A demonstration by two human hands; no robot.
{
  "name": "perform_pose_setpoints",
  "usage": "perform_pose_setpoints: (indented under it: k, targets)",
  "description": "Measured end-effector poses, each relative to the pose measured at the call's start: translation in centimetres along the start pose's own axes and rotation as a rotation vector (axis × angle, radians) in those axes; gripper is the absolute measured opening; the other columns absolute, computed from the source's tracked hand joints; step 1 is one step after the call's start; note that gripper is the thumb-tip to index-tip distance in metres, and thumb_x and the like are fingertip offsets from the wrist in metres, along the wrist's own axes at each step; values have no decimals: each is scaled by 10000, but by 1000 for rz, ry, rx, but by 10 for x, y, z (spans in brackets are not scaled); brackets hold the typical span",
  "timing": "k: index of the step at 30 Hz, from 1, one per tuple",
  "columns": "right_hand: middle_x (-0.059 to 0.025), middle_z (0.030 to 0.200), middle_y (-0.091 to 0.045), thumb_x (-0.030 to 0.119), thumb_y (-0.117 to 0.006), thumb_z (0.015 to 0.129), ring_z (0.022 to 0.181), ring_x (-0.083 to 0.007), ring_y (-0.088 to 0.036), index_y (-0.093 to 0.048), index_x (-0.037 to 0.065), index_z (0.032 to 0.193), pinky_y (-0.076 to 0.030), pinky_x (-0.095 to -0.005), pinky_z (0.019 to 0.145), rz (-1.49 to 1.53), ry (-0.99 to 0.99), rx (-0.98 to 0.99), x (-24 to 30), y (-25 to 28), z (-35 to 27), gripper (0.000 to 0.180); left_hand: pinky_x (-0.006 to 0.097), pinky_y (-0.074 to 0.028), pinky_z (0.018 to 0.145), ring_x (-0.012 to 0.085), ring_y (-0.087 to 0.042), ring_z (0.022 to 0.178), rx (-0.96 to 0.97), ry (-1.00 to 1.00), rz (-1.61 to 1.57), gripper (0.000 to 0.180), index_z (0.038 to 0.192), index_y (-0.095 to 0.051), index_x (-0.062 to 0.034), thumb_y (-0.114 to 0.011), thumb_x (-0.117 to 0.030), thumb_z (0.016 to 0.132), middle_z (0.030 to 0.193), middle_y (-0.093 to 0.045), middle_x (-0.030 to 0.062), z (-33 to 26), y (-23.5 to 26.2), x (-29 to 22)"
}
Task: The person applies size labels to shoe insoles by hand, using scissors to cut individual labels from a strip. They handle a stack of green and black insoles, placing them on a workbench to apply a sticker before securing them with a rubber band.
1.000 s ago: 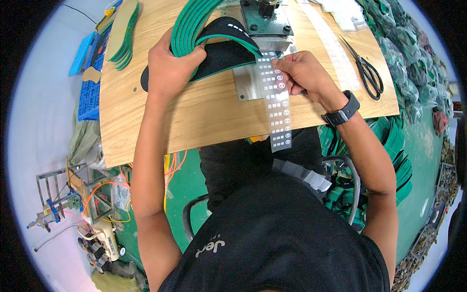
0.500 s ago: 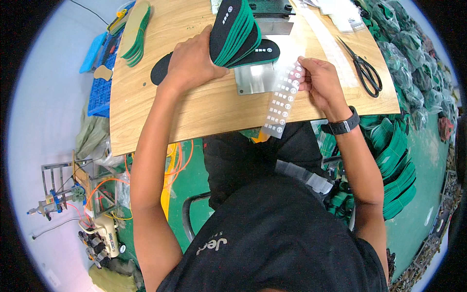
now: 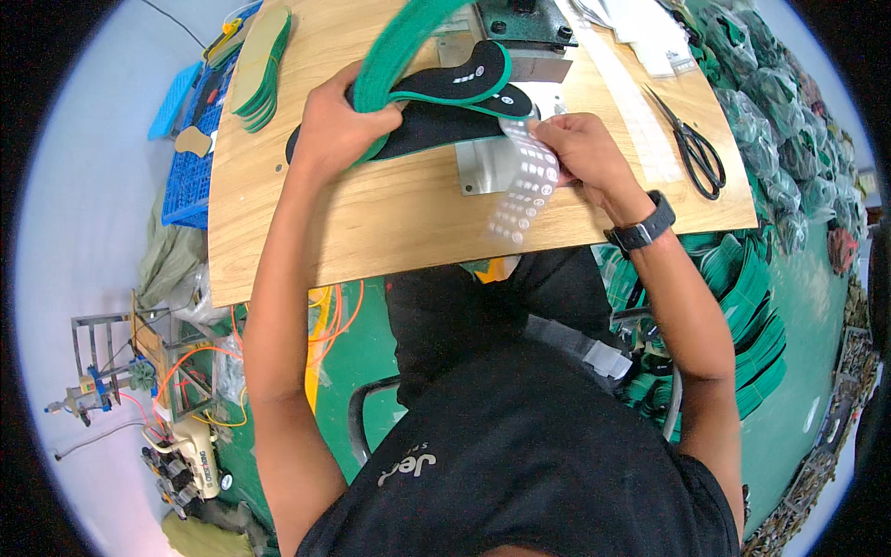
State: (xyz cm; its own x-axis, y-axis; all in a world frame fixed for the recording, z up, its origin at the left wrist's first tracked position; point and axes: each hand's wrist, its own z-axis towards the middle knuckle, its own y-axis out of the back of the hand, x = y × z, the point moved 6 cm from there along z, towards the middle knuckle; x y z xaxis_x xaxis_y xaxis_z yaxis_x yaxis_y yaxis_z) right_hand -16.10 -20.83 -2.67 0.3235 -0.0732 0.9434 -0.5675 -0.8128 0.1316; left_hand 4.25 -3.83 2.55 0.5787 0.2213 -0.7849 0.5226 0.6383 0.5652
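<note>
My left hand (image 3: 336, 128) grips a thick stack of green-edged black insoles (image 3: 397, 56) and holds it tilted above the wooden table (image 3: 390, 223). Under the stack two black insoles (image 3: 455, 84) lie fanned out on the table. My right hand (image 3: 577, 148) pinches a clear sheet of small round stickers (image 3: 522, 186) that hangs over a grey metal plate (image 3: 483, 167). A black watch sits on my right wrist.
Black scissors (image 3: 696, 153) lie at the table's right. A pile of tan and green insoles (image 3: 260, 56) lies at the far left corner, beside a blue crate (image 3: 190, 158). A metal press (image 3: 524, 28) stands at the back. Bundles of green insoles (image 3: 752, 306) fill the floor to the right.
My left hand has lifted the insole stack higher and tipped it up. The sticker sheet has shifted left under my right hand, closer to the insoles.
</note>
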Motion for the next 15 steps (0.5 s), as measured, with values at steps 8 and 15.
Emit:
perform_pose_setpoints:
  k: [8, 15]
  targets:
    - [-36, 555, -608, 248, -586, 929, 406, -81, -555, -620, 36, 686, -392, -183, 334, -208, -66, 82, 1, -2, 14, 324, 238, -472, 638, 59, -539, 677, -214, -25, -233, 232, 907, -637, 18, -697, -104, 719, 785, -638, 11, -6, 22, -2]
    - [-21, 552, -597, 235, -585, 930, 405, -68, -554, -614, 41, 685, -382, -168, 326, -214, -96, 74, 4, -2, 13, 314, 236, -470, 634, 58, -532, 665, -211, -80, -243, 228, 894, -630, 13, -699, -108, 713, 757, -628, 3, -4, 20, 3]
